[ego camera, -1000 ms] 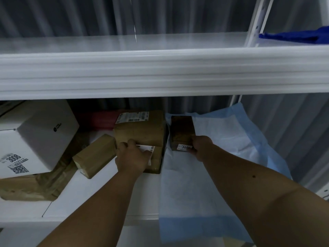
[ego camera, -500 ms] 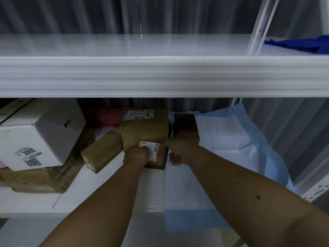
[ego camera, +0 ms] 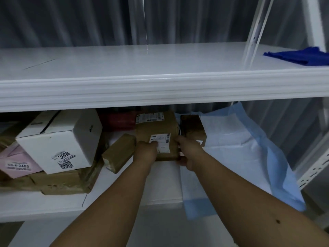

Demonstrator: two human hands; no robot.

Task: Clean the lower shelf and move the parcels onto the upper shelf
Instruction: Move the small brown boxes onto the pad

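Observation:
A brown cardboard parcel with white labels stands in the middle of the lower shelf. My left hand grips its front left corner, and my right hand grips its front right edge. A small dark brown parcel sits just to its right on a blue and white sheet. To the left, a small brown box lies tilted on the shelf. The upper shelf is bare in the middle.
At the left of the lower shelf a white box marked 3008 rests on flat brown parcels, beside a pink parcel. A red package lies at the back. A blue cloth sits on the upper shelf's right end.
My right hand left the small dark parcel and moved left onto the right edge of the labelled brown parcel. My left hand stayed on that parcel's front left corner.

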